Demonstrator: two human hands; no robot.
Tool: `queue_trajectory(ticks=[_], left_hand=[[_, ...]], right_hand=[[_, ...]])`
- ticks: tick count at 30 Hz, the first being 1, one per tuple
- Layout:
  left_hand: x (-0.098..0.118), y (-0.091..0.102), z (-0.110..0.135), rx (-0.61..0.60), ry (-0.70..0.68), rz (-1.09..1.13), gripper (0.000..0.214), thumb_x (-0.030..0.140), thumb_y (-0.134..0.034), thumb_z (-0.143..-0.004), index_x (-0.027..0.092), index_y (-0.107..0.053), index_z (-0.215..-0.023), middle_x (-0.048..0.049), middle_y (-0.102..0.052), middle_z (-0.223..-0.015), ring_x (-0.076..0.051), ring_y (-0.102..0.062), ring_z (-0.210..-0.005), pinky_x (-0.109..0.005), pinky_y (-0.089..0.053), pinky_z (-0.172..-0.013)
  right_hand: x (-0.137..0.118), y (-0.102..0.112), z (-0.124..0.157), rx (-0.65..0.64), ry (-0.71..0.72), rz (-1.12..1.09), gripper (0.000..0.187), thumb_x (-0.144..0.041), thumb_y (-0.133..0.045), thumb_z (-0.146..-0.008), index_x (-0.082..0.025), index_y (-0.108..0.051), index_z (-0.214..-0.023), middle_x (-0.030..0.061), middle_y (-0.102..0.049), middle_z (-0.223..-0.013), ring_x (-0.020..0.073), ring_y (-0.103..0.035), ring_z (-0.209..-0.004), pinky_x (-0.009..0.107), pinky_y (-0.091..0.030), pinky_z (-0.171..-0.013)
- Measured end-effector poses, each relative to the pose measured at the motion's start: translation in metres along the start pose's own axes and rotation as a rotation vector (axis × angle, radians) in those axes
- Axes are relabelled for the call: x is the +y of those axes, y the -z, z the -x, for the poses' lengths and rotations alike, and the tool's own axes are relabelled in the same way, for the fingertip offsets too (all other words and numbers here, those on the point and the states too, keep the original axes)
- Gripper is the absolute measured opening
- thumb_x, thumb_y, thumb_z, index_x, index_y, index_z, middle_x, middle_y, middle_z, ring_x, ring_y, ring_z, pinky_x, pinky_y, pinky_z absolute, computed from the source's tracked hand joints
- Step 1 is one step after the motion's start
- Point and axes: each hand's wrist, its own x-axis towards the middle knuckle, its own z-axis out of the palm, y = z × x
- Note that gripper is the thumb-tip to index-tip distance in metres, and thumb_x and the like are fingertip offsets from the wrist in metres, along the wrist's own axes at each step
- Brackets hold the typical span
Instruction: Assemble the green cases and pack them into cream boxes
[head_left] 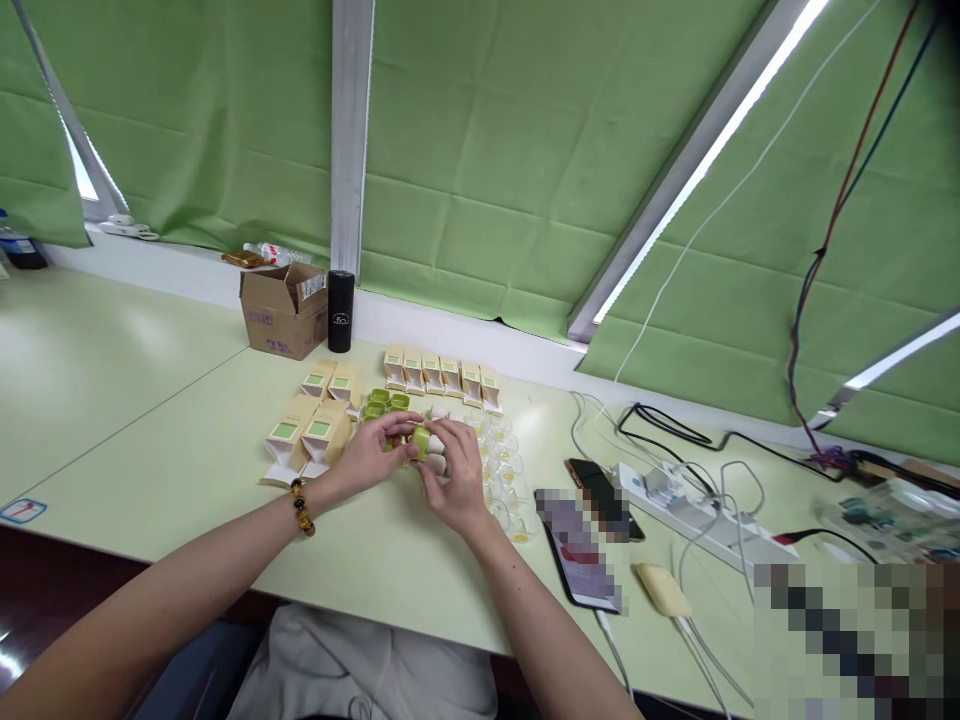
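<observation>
L hand point(373, 452) pinches jar point(421, 441) at green end, R hand point(454, 476) at white end. Long axis looks approx. L–R betw. them; both equally near.

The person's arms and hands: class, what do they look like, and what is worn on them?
The left hand and right hand wear no gloves, and no sleeves show on the forearms. A bracelet of round beads, black and amber-brown, circles the left wrist; the right wrist wears nothing.
</observation>
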Motion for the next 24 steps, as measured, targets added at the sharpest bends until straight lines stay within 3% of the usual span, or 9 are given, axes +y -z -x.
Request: queue_trajectory(ticks=[3, 5, 11, 24], left_hand=[[0.000, -0.002, 0.003, -0.016, -0.016, -0.045, 0.059, 0.048, -0.086, -0.083, 0.021, -0.065, -0.132, -0.0142, -0.072, -0.127, -0.028, -0.067, -0.121, -0.038, -0.056, -0.096], [0.003, -0.002, 0.005, 0.006, -0.061, -0.086, 0.048, 0.048, -0.077, -0.092, 0.021, -0.063, -0.130, -0.0130, -0.072, -0.125, -0.026, -0.067, -0.119, -0.036, -0.055, -0.094], [0.010, 0.000, 0.007, 0.088, -0.193, -0.345, 0.021, 0.040, -0.066, -0.099, 0.019, -0.069, -0.104, -0.0071, -0.069, -0.101, -0.020, -0.063, -0.094, -0.034, -0.052, -0.087], [0.010, -0.002, 0.007, 0.083, -0.220, -0.349, 0.022, 0.038, -0.063, -0.101, 0.019, -0.067, -0.091, -0.0046, -0.065, -0.090, -0.018, -0.059, -0.085, -0.030, -0.049, -0.078]], right_hand=[[0.001, -0.002, 0.001, 0.039, 0.033, -0.004, 0.048, -0.017, -0.064, -0.094, -0.023, -0.058, -0.141, 0.0136, -0.067, -0.128, 0.0310, -0.062, -0.119, 0.053, -0.054, -0.099], [0.001, 0.000, 0.000, 0.088, 0.031, -0.007, 0.047, -0.017, -0.065, -0.093, -0.023, -0.059, -0.140, 0.0136, -0.068, -0.126, 0.0310, -0.063, -0.119, 0.053, -0.055, -0.099], [-0.002, 0.002, -0.003, 0.123, 0.042, 0.007, 0.047, -0.017, -0.065, -0.094, -0.023, -0.059, -0.140, 0.0133, -0.071, -0.125, 0.0312, -0.066, -0.118, 0.054, -0.056, -0.098], [-0.002, -0.003, 0.003, 0.104, 0.049, 0.025, 0.048, -0.014, -0.063, -0.095, -0.022, -0.058, -0.142, 0.0133, -0.071, -0.127, 0.0303, -0.066, -0.119, 0.052, -0.056, -0.099]])
